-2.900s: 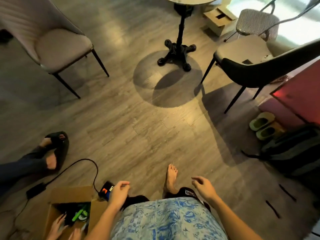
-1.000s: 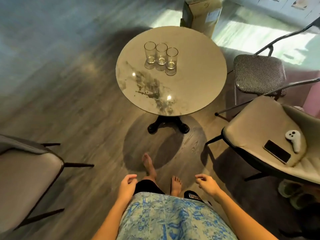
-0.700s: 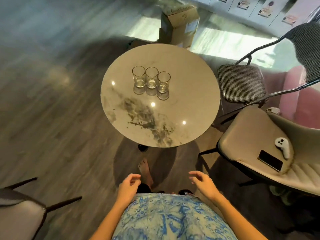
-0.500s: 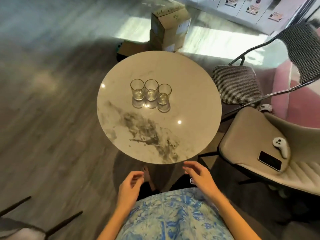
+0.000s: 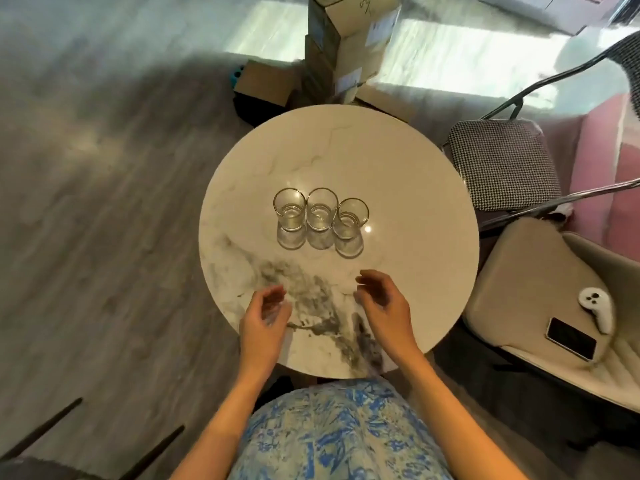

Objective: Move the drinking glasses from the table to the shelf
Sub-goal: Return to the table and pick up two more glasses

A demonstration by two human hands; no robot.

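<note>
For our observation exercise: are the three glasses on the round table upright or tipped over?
Upright: the glasses show open rims facing up, bases on the table.

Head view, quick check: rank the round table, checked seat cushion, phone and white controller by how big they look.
1. round table
2. checked seat cushion
3. phone and white controller: these look about alike, so they are not ranked against each other.

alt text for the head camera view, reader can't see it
Three clear drinking glasses stand in a row near the middle of a round marble table. The left hand and right hand hover over its near side, holding nothing. A phone and controller lie on a chair at right.
</note>
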